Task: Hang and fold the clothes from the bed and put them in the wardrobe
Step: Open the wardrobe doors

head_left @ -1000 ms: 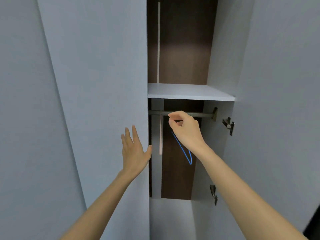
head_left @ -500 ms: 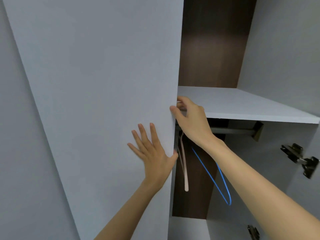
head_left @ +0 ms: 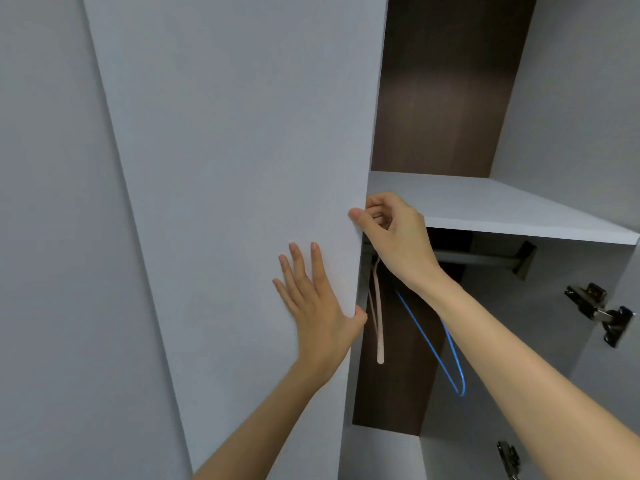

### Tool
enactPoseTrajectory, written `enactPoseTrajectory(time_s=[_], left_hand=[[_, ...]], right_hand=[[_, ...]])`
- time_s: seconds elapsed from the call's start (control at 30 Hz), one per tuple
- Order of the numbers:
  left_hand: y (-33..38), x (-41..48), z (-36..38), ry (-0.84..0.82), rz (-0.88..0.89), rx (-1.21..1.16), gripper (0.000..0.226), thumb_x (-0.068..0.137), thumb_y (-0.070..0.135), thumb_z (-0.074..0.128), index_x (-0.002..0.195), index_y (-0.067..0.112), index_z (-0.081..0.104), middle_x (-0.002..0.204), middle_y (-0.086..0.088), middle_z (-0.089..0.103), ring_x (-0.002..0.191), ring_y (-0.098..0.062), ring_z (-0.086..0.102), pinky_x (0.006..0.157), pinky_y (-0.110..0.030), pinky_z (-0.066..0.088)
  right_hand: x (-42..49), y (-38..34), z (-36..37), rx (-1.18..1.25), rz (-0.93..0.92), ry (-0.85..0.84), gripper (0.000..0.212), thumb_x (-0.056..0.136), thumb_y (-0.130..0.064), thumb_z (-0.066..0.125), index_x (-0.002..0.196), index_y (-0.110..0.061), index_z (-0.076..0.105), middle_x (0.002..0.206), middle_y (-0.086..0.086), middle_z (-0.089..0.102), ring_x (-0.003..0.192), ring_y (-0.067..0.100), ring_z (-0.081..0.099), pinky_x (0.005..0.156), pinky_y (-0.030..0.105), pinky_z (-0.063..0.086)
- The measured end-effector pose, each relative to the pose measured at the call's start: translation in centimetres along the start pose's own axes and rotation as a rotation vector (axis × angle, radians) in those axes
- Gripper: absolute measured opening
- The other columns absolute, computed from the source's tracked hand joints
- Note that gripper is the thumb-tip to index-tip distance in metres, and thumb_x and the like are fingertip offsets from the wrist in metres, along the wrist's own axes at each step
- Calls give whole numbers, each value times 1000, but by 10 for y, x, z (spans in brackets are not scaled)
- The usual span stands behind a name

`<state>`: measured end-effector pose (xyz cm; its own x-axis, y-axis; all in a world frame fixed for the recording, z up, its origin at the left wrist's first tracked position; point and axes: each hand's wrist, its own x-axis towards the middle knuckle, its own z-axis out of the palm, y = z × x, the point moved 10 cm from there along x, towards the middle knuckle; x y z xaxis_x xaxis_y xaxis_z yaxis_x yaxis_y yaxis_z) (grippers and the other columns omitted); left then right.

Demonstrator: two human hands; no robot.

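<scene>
My left hand (head_left: 318, 306) lies flat, fingers straight, on the wardrobe door (head_left: 242, 168), and my right hand (head_left: 394, 237) curls round the door's edge. The pink hanger (head_left: 380, 341) and blue hanger (head_left: 453, 355) hang from the rail (head_left: 478, 258), just below my right wrist.

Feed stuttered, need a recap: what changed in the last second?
The right hand let go of the thin blue wire hanger and moved left to grip the edge of the pale grey wardrobe door. The left hand stays flat on it. The pale pink hanger and metal rail are unchanged.
</scene>
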<state>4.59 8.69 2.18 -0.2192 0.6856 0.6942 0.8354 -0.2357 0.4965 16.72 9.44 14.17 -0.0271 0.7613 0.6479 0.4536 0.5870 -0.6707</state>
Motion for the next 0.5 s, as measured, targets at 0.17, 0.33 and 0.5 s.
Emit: enactPoseTrajectory(time_s=[0.17,0.33,0.5], left_hand=[[-2,-40,-46,-45,-28,-28,121,73,44,72,147,32,-23,155,7,-28,145,-16,-20,119,-46,10],[-9,-84,-106,-31,-22,-94,109,79,40,70,146,42,-16,157,19,-11,147,-10,4,105,-29,34],[-31,-117,-162,0,-91,-152,96,80,28,71,150,39,7,152,13,25,132,-10,39,98,-28,48]], right_hand=[[-42,-42,-2,60,-56,-40,21,88,-28,68,104,-18,59,86,-16,61,77,-7,59,68,3,45],[-87,-92,5,137,-148,-151,28,89,-20,66,115,-9,65,95,-13,66,86,-10,62,77,5,47],[-123,-140,27,216,-233,-330,30,93,-15,60,122,-10,63,109,-4,71,100,0,66,93,17,49]])
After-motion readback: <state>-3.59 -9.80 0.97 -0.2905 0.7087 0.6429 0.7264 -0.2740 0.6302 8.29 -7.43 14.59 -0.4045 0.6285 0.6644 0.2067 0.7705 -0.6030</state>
